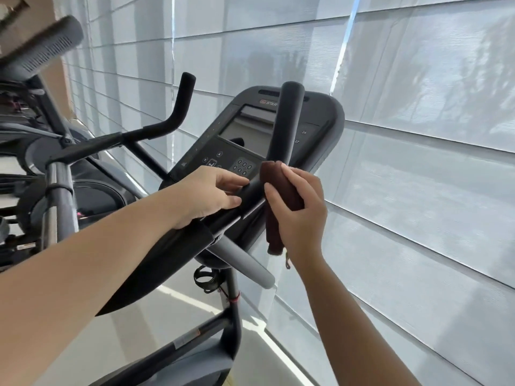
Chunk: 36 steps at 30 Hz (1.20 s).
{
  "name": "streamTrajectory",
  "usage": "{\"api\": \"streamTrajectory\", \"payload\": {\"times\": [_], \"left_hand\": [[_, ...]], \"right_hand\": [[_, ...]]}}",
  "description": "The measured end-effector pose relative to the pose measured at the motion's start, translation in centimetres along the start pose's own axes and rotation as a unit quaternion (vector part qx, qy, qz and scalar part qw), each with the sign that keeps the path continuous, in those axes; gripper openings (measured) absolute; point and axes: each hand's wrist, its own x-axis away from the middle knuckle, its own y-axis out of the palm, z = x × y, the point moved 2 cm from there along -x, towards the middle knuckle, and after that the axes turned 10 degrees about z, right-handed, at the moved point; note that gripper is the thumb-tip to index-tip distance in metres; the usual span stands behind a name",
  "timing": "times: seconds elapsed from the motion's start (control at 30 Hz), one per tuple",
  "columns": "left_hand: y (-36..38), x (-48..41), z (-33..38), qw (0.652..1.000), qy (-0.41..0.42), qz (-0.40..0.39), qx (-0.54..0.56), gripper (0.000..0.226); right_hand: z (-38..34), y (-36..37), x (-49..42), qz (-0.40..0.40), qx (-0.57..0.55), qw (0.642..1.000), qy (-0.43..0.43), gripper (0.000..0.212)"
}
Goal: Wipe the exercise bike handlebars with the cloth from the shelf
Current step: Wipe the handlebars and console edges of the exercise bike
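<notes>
Brown cloth (278,201) at frame centre, bunched in right hand (298,215), fingers curled round it, pressed against black handlebar (287,121); left hand (206,196) just left, fingers wrapped on the bar

Single head-worn wide-angle view, forward and down, close over the handlebars (289,121)

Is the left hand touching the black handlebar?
Touching. In the head view, the left hand curls its fingers and thumb round the handlebar.
</notes>
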Motion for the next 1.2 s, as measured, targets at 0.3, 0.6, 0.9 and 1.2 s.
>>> {"api": "streamTrajectory", "payload": {"times": [0.3, 0.6, 0.9, 1.2], "left_hand": [[2.0, -1.2, 1.1, 0.996, 0.025, 0.068, -0.049, 0.043], [3.3, -3.0, 2.9, 0.992, 0.038, 0.116, -0.019, 0.043], [5.4, -2.7, 3.6, 0.965, 0.090, 0.241, -0.051, 0.056], [5.9, -2.9, 3.6, 0.954, 0.043, 0.291, -0.057, 0.052]], "right_hand": [[1.6, 1.2, -8.5, 0.014, -0.090, 0.996, 0.009, 0.036], [6.7, 0.0, -3.2, -0.034, -0.192, 0.981, -0.005, 0.035], [6.4, 2.8, -10.4, -0.030, -0.347, 0.934, 0.081, 0.034], [8.9, 2.3, -8.2, -0.066, -0.399, 0.906, 0.126, 0.033]]}}
